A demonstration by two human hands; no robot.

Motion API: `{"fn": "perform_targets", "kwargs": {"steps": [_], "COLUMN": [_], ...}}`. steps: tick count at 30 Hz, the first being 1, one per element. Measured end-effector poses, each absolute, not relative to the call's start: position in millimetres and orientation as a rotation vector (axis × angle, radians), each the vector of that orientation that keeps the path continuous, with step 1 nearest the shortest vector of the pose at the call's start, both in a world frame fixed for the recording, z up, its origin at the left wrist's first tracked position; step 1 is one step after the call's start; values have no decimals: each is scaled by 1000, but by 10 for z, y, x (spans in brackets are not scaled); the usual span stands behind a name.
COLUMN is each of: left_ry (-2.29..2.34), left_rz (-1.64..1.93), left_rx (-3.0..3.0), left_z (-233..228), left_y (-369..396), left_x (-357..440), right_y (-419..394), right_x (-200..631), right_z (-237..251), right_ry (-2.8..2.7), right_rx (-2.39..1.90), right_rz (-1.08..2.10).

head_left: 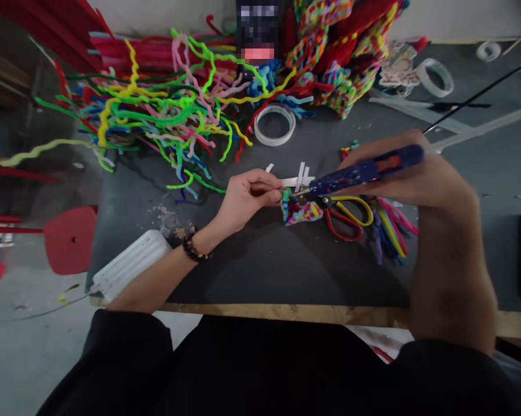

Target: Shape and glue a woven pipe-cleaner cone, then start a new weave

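Note:
My left hand (pixel 247 199), wearing a dark bead bracelet (pixel 195 245), pinches the end of a small multicoloured pipe-cleaner piece (pixel 302 214) between thumb and fingers. The part between the fingertips is green and blue; the rest hangs to the right in pink, red and yellow. Wrapped around a dark blue glue gun (pixel 351 176) is my right hand (pixel 425 167), and the gun's metal tip meets or nearly meets the green part. White paper strips (pixel 301 178) lie just behind. Scissors with red and yellow handles (pixel 351 219) rest on the table, their blades partly hidden.
A heap of loose pipe cleaners (pixel 165 115) covers the back left. Tape rolls (pixel 275 124) and colourful woven pieces (pixel 329 52) lie at the back. A white power strip (pixel 132 263) sits front left. More pipe cleaners (pixel 392 228) lie by my right forearm. A black cord (pixel 481 92) crosses the right.

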State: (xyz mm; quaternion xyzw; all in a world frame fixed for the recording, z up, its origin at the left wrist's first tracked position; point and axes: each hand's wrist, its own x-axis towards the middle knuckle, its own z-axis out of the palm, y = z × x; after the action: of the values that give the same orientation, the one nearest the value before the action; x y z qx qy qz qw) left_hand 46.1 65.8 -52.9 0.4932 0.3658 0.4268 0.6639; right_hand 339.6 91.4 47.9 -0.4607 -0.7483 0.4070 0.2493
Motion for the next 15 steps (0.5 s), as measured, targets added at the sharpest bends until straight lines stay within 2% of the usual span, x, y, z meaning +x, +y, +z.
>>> {"fn": "perform_targets", "kwargs": {"steps": [2, 7, 13, 15], "left_ry": [856, 913, 992, 991], "left_rz": [911, 843, 883, 892], "left_rx": [1247, 1517, 1489, 1473], "left_z": [-514, -497, -549, -559], "left_y": [710, 747, 716, 709], "left_x": [415, 399, 444, 450], "right_y": [957, 1009, 1001, 1000], "right_x": [3427, 3485, 3507, 3484], "right_z": [441, 367, 360, 358], "right_ry": [-2218, -2264, -2385, -2376], "right_rx": [-1169, -1142, -1018, -1124], "right_rz": [1090, 947, 837, 881]}}
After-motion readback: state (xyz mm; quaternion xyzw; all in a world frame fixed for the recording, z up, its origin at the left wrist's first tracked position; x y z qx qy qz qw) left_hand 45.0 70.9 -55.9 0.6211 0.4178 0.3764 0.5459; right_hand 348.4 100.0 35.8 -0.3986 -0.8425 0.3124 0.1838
